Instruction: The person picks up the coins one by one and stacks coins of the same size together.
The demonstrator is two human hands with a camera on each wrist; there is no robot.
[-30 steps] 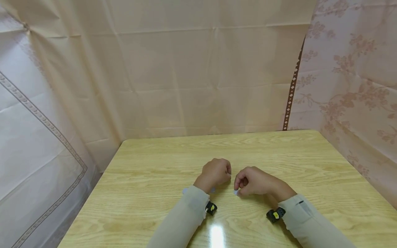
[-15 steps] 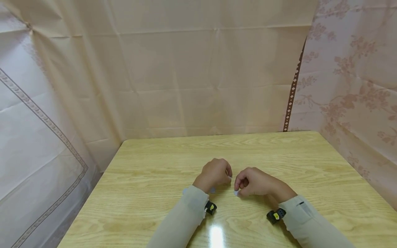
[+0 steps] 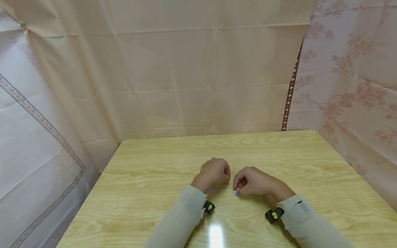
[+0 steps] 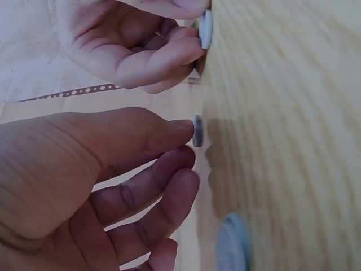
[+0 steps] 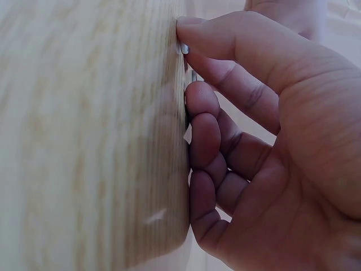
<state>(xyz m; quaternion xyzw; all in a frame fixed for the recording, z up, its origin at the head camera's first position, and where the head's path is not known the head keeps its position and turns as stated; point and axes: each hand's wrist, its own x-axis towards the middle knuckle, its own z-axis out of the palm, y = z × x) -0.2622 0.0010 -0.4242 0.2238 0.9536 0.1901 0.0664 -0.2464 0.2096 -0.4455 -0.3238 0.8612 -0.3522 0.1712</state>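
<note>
My left hand (image 3: pixel 214 171) pinches a small grey coin (image 4: pixel 198 131) between thumb and fingertips; in the left wrist view it stands on edge, just off the tabletop. Right beside it, my right hand (image 3: pixel 254 181) holds another pale coin (image 3: pixel 234 192) upright between thumb and index finger, its edge at or very near the wood. The right wrist view shows only a sliver of that coin (image 5: pixel 184 49). A further coin (image 4: pixel 231 243) lies flat on the table near my left wrist. Past the left sleeve, a pale disc (image 3: pixel 183 190) is mostly hidden.
The wood-grain table (image 3: pixel 149 165) spreads around both hands. Beige cloth (image 3: pixel 198 79) hangs behind its far edge, with patterned cloth (image 3: pixel 356 86) on the right. Both wrists carry small black devices (image 3: pixel 274 215). A light reflection gleams near the front.
Both hands stay almost in place. The left fingers shift slightly: a pale edge of their coin showed half a second ago in the head view and is now hidden.
</note>
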